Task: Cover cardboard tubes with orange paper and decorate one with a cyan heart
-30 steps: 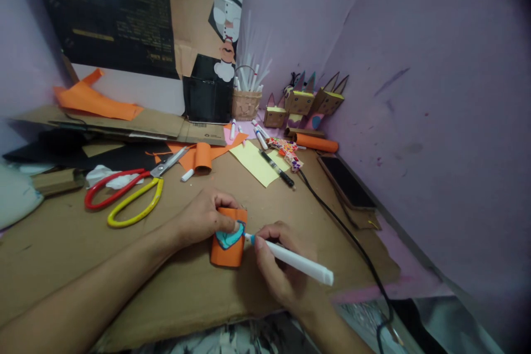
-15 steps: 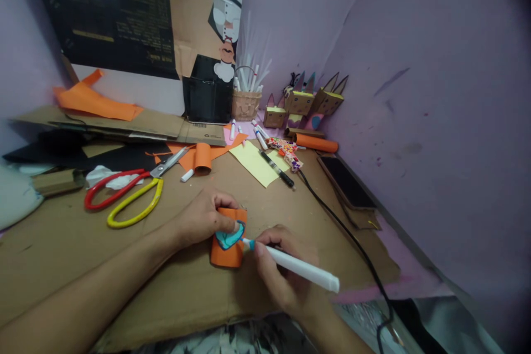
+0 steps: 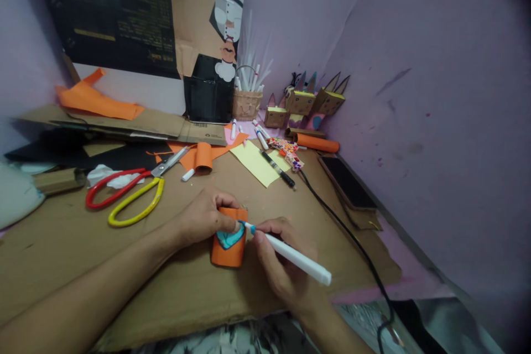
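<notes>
My left hand [image 3: 207, 215] grips an orange paper tube [image 3: 228, 257] near the front middle of the cardboard surface, its thumb pressing on a light-blue shape [image 3: 229, 239] with a dark blue outline. The tube lies with its length running toward me. In my right hand [image 3: 282, 260] is a white marker [image 3: 298, 259], pinched near its blue tip end. That tip touches the upper right edge of the blue shape, close to my left thumb.
Red-and-yellow scissors [image 3: 136, 191] lie at left, beside another orange tube [image 3: 203, 157] and a white cap [image 3: 188, 175]. Yellow paper [image 3: 257, 163], a black pen [image 3: 279, 170], a glue gun [image 3: 290, 154] with its cord and a phone [image 3: 347, 181] sit farther back and right.
The marker tip has moved up along the right side of the blue shape, and the marker's rear end has shifted up and left. My left hand still holds the tube.
</notes>
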Demonstrator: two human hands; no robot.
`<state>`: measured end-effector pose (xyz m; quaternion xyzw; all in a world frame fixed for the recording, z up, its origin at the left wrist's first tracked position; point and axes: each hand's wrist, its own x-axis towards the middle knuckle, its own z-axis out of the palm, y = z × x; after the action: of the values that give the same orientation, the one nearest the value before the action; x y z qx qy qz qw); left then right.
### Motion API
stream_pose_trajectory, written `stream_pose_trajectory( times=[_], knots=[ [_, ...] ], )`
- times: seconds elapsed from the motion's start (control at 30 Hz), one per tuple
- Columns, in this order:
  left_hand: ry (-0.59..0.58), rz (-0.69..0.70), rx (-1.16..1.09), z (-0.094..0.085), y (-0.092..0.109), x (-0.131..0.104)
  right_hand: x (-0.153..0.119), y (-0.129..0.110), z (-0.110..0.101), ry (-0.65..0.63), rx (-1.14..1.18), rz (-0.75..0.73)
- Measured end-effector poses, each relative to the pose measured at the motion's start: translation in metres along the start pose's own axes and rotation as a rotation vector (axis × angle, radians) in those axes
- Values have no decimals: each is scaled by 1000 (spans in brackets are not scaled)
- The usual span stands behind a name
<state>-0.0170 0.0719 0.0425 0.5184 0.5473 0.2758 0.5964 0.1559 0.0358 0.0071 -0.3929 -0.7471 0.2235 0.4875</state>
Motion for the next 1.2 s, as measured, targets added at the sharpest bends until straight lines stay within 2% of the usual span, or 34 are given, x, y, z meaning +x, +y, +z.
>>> stream_pose_trajectory(
  times=[0.37,0.77,1.2],
  knots=[
    [-4,-4,14,-1,-1,1,-5,2,-1,26,-10,53],
    [6,11,47,0,0,0,-2,1,1,36,3,42],
    [6,27,29,0,-1,0,2,-1,3,7,15,92]
  ],
)
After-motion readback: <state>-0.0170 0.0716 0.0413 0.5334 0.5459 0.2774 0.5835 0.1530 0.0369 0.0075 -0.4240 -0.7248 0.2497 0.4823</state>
